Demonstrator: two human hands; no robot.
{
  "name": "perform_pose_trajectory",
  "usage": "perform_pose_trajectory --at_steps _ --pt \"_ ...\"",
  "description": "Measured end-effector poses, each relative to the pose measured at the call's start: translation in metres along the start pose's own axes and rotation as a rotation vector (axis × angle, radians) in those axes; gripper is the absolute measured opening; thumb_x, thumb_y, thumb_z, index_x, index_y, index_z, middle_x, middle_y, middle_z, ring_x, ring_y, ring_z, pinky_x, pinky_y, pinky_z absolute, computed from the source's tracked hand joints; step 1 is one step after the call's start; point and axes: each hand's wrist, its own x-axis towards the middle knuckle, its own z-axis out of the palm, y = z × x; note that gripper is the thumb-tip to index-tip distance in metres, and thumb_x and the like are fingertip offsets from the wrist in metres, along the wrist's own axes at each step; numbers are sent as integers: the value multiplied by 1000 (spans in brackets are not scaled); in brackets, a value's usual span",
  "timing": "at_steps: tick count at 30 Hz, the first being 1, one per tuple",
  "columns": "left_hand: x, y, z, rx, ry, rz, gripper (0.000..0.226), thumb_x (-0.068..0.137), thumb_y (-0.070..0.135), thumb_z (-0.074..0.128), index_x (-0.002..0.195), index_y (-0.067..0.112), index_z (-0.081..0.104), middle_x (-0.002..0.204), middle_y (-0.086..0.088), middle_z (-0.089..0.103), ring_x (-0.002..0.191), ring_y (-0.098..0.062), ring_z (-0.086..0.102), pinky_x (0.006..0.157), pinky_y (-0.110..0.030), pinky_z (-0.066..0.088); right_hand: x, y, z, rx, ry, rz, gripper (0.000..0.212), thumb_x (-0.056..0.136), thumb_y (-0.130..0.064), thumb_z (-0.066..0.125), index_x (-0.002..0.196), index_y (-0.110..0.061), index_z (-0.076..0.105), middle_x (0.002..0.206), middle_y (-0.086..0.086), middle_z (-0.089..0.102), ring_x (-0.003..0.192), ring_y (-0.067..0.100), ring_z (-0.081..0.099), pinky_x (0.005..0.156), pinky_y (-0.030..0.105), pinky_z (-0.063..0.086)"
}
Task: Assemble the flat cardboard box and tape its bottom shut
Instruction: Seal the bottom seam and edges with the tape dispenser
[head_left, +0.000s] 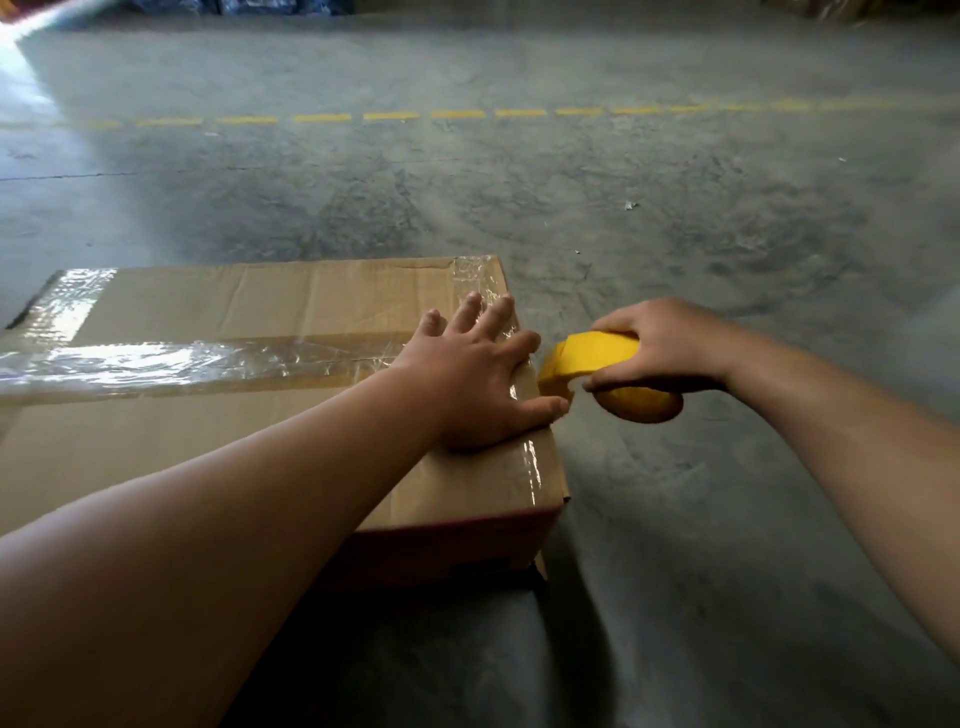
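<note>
A brown cardboard box (249, 441) stands on the concrete floor with its flaps closed on top. Clear tape (171, 361) runs along the centre seam, and more tape covers the left and right edges. My left hand (480, 374) lies flat, fingers spread, on the box's right edge, pressing the tape there. Just off that edge, my right hand (660, 348) grips a yellow tape dispenser (597, 364), whose front end nearly touches my left thumb.
Grey concrete floor (675, 519) stretches to the right and beyond the box. A dashed yellow line (389, 116) crosses the floor farther away. Dark wrapped goods sit at the top edge of the view.
</note>
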Motion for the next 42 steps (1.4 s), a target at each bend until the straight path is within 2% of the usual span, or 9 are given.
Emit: perform_pose_trajectory --at_steps 3,5,9,11,15,19,30,36,42 --pt "0 -4 0 -107 37 10 86 80 87 23 153 43 14 166 -2 -5 152 -26 -8 119 -59 2 -7 -1 -18 120 161 115 68 59 -66 75 117 -31 65 113 -1 68 98 20 60 84 34 49" --pt "2 -10 -7 -388 135 -37 74 90 74 33 153 36 24 164 -4 18 149 -25 21 119 -52 17 -14 -7 -31 183 260 149 72 56 -68 74 116 -30 65 111 -2 69 96 20 61 83 35 50" --pt "8 -32 -28 -1020 486 -279 35 100 41 48 125 18 59 114 -10 69 89 -24 69 68 -32 53 -31 -41 -58 359 341 100 73 58 -63 78 122 -29 63 109 -7 66 96 15 62 78 33 49" --pt "5 -44 -39 -1446 358 -378 36 102 38 47 119 9 58 95 -12 69 64 -23 68 47 -25 41 -38 -63 -69 414 349 33 68 59 -60 78 118 -30 65 105 -10 67 93 12 63 78 31 49" --pt "-16 -63 -50 -1863 -148 -328 56 98 60 39 105 8 59 80 -10 65 68 -23 66 54 -28 36 -41 -109 -80 432 323 -60 57 61 -58 78 111 -33 66 98 -16 69 88 2 63 73 23 48" --pt "-36 -79 -50 -2010 -166 -298 51 95 57 46 97 10 66 75 -5 60 68 -19 68 48 -22 37 -34 -140 -78 430 317 -108 75 52 -69 74 116 -32 66 103 -16 68 90 2 63 78 27 51" --pt "-62 -137 -39 -2028 -41 -307 23 99 20 50 92 6 67 79 -7 60 63 -12 67 44 -15 38 -12 -183 -53 447 299 -134 81 54 -71 74 123 -32 62 108 -14 67 92 1 61 72 23 46" --pt "-51 -168 -38 -1888 -169 -215 27 103 3 39 119 -4 58 79 -15 66 64 -11 54 51 -16 47 -8 -188 -43 549 301 -101 68 57 -60 77 117 -32 66 100 -17 69 83 -3 64 64 12 45" --pt "-9 -181 -48 -1477 -291 -182 19 98 2 51 103 1 69 84 -10 74 68 -10 70 57 -17 52 -6 -178 -26 618 373 26 66 56 -59 82 114 -33 67 98 -17 71 85 1 67 77 33 56"
